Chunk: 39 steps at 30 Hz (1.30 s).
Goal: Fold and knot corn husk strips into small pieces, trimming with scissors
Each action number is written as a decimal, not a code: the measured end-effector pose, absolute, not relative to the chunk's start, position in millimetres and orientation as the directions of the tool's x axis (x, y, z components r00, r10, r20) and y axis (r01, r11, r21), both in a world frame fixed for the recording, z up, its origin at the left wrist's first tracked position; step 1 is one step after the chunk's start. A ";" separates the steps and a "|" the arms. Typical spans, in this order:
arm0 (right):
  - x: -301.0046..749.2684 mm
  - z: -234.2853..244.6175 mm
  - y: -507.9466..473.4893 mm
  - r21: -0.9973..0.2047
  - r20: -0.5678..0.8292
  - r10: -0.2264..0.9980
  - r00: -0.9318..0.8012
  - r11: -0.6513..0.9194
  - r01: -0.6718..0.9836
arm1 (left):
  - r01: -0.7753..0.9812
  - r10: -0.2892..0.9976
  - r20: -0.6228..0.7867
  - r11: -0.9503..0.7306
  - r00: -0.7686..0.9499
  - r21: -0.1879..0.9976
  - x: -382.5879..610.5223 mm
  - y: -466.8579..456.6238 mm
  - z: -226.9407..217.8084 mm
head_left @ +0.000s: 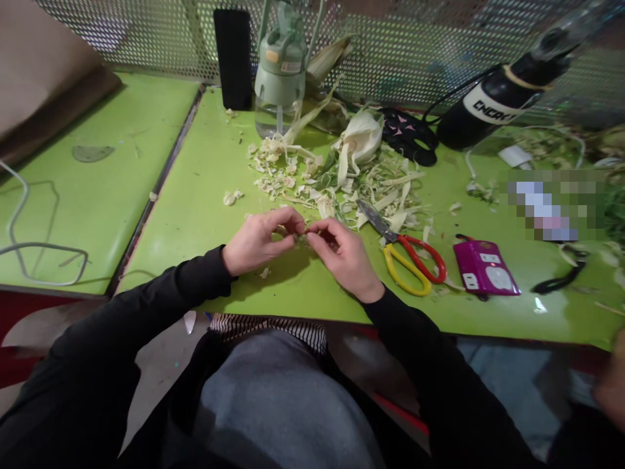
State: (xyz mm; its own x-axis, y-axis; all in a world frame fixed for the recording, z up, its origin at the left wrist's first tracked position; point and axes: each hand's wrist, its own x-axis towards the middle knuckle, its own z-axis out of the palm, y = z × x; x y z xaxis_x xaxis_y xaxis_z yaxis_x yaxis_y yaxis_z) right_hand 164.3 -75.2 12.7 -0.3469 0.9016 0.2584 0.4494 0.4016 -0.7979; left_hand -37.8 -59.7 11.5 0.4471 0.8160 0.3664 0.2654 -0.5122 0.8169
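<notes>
My left hand (261, 240) and my right hand (344, 255) meet over the green table (195, 215), just in front of me. Both are closed in a pinch on one small pale piece between their fingertips (303, 232); it looks like a scrap of husk, too small to name surely. Behind the hands lies a heap of pale husk strips and cut scraps (336, 176). Red-and-yellow scissors (407, 254) rest on the table right of my right hand, blades toward the heap.
A magenta device (483, 267) lies right of the scissors. At the back stand a pale green water bottle (280, 65), a black box (235, 58) and a tilted black bottle (498, 98). A mesh screen runs behind. A second green table (88, 189) with a cable adjoins left.
</notes>
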 end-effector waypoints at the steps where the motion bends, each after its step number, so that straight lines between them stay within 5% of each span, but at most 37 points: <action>1: 164.4 12.1 -75.1 -0.792 0.262 0.910 -0.321 0.393 0.467 | 0.255 0.810 0.378 -0.521 0.448 0.814 -37.5 -59.6 11.1; 11: 160.9 10.8 -76.8 -0.673 0.374 0.861 -0.345 0.508 0.537 | 0.443 0.753 0.486 -0.655 0.444 0.612 -33.6 -62.8 12.0; 22: 159.8 0.5 -78.7 -0.255 0.570 0.666 -0.481 0.700 0.667 | 0.386 0.908 0.221 -0.358 0.355 0.850 -29.1 -60.0 4.2; 24: 160.3 2.9 -79.3 -0.314 0.567 0.680 -0.465 0.701 0.641 | 0.356 0.917 0.210 -0.332 0.339 0.874 -28.6 -60.2 4.0; 29: 160.7 11.2 -79.4 -0.678 0.407 0.865 -0.294 0.502 0.538 | 0.347 0.902 0.301 -0.402 0.310 0.847 -28.5 -61.2 1.6; 39: 162.5 9.0 -77.8 -0.710 0.386 0.886 -0.258 0.463 0.531 | 0.449 0.838 0.415 -0.542 0.354 0.711 -29.2 -61.6 -4.9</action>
